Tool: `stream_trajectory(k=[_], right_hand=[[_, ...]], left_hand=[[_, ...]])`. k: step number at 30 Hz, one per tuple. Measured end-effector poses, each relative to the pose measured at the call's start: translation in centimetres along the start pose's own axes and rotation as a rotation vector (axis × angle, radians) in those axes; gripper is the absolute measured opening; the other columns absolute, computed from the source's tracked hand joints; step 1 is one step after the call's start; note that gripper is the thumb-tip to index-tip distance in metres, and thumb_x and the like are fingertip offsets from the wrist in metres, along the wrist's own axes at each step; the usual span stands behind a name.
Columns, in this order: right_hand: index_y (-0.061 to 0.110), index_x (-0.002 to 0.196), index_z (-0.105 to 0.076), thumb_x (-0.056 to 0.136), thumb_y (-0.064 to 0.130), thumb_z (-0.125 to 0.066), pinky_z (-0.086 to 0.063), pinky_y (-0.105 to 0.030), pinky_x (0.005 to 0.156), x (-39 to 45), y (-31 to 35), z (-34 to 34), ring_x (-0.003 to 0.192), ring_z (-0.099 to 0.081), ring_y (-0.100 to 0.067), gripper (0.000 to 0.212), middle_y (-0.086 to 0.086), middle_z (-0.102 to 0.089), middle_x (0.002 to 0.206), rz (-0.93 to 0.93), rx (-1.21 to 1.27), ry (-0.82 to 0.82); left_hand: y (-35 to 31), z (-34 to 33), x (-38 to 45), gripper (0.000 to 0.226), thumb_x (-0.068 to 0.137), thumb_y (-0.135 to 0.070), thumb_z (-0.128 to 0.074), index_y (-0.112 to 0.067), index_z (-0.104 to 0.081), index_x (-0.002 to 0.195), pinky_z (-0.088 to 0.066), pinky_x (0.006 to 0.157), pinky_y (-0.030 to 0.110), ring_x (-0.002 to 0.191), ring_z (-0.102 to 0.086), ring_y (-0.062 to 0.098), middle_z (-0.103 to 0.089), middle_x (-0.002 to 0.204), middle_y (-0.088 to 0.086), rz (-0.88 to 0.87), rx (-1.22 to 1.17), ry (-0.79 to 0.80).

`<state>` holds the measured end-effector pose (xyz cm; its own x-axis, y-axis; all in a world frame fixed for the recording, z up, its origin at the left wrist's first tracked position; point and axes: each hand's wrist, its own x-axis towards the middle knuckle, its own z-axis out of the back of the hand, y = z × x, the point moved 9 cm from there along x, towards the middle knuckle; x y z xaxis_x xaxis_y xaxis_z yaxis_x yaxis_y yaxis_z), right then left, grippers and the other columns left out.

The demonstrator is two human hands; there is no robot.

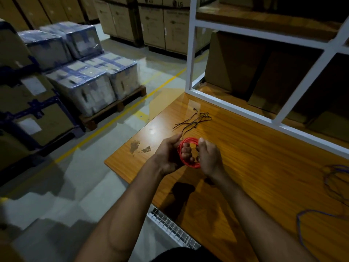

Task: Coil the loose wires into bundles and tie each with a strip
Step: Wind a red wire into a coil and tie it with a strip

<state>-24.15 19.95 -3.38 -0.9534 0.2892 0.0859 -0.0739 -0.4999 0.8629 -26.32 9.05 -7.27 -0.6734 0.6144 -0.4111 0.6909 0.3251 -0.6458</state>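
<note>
A coil of red wire [184, 143] is held upright above the wooden table [255, 167], between both hands. My left hand [168, 156] grips the coil's left side, its fingers curled through the loop. My right hand [209, 156] grips the right side, thumb on top. Several thin black tie strips [194, 120] lie on the table just beyond the hands. A loose purple wire [321, 214] sprawls over the table at the right.
A white metal shelf frame [236, 108] holding cardboard boxes stands along the table's far side. The table's left edge drops to a grey floor with yellow lines. Wrapped boxes on a pallet [90, 76] stand at the left. A white grille [171, 225] sits below the table's near edge.
</note>
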Motion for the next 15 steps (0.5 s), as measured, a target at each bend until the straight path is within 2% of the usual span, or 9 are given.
stream_trajectory(k=[2, 4, 6, 10, 12, 15], right_hand=[[0.023, 0.065, -0.038, 0.108, 0.028, -0.032, -0.025, -0.03, 0.053, 0.1, -0.3, 0.0, 0.053, -0.036, -0.012, 0.043, 0.005, -0.039, 0.059, 0.026, -0.041, -0.036], [0.024, 0.065, -0.038, 0.107, 0.03, -0.033, -0.026, -0.032, 0.053, 0.3, -0.8, -0.2, 0.053, -0.037, -0.011, 0.043, 0.006, -0.039, 0.059, 0.02, -0.091, -0.052], [0.024, 0.068, -0.042, 0.107, 0.033, -0.032, -0.031, -0.033, 0.054, 0.7, -1.1, -0.6, 0.055, -0.043, -0.013, 0.041, 0.005, -0.044, 0.061, 0.027, -0.113, -0.039], [0.021, 0.072, -0.048, 0.107, 0.033, -0.032, -0.039, -0.033, 0.056, 1.4, -0.6, -1.5, 0.06, -0.052, -0.015, 0.041, 0.004, -0.051, 0.064, 0.088, -0.1, 0.025], [0.021, 0.075, -0.051, 0.107, 0.032, -0.032, -0.041, -0.032, 0.056, 1.3, -0.3, -1.9, 0.062, -0.054, -0.013, 0.039, 0.006, -0.053, 0.066, 0.11, -0.088, 0.039], [0.022, 0.071, -0.046, 0.108, 0.026, -0.033, -0.031, -0.03, 0.052, 1.0, 0.0, -2.5, 0.056, -0.043, -0.009, 0.039, 0.005, -0.046, 0.063, 0.124, -0.024, 0.079]], left_hand=[[0.3, -0.5, -0.1, 0.048, 0.098, -0.051, -0.047, -0.01, -0.052, 0.074, -0.04, 0.068, 0.033, 0.054, -0.037, 0.016, -0.04, 0.06, 0.0, 0.004, 0.071, 0.03], [0.5, -0.6, -0.1, 0.042, 0.099, -0.046, -0.05, -0.009, -0.056, 0.079, -0.042, 0.072, 0.032, 0.054, -0.04, 0.015, -0.04, 0.06, -0.001, 0.002, 0.134, 0.043], [0.5, -0.2, -0.1, 0.034, 0.1, -0.036, -0.051, -0.01, -0.057, 0.079, -0.046, 0.075, 0.03, 0.06, -0.048, 0.016, -0.044, 0.063, 0.001, -0.023, 0.14, 0.037], [-0.4, 0.9, 0.0, 0.037, 0.103, -0.03, -0.045, -0.007, -0.057, 0.078, -0.046, 0.085, 0.034, 0.075, -0.06, 0.021, -0.06, 0.075, 0.008, -0.126, 0.179, -0.038], [-0.5, 1.0, 0.0, 0.037, 0.103, -0.03, -0.044, -0.006, -0.057, 0.077, -0.047, 0.078, 0.032, 0.072, -0.06, 0.021, -0.06, 0.074, 0.009, -0.138, 0.1, -0.056], [0.0, 1.4, -0.3, 0.035, 0.101, -0.03, -0.044, -0.006, -0.055, 0.079, -0.043, 0.051, 0.021, 0.06, -0.053, 0.015, -0.05, 0.063, 0.002, -0.111, -0.08, -0.059]])
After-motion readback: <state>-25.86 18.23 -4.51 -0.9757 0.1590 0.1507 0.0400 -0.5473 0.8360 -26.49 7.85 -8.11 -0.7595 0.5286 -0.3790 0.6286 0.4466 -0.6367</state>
